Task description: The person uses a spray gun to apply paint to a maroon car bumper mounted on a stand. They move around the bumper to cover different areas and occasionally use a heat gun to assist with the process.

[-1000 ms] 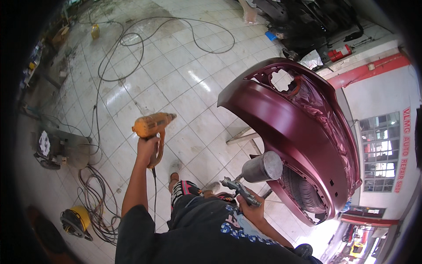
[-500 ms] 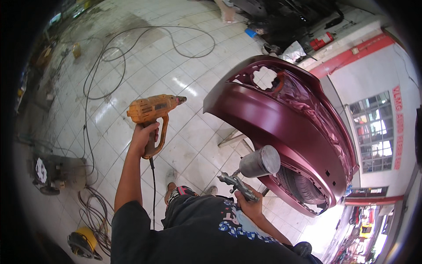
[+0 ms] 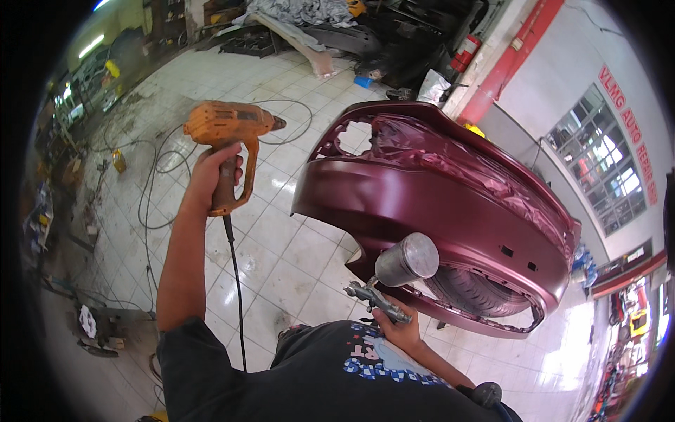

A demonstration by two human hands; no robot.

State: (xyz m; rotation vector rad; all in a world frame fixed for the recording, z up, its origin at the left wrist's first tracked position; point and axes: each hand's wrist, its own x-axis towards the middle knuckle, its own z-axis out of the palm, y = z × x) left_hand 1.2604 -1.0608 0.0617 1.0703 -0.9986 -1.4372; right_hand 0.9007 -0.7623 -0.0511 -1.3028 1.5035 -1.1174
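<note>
Left hand [image 3: 211,172] clamps the grip of a boxy orange plastic heat gun [image 3: 226,133] at ten o'clock, its black cord [image 3: 235,281] dangling. Right hand [image 3: 397,327] closes around a metal spray gun [image 3: 390,281] with a cylindrical silver cup, at five o'clock beside the curved, matte maroon bumper [image 3: 436,204] above glossy white floor tiles [image 3: 295,260].
</note>
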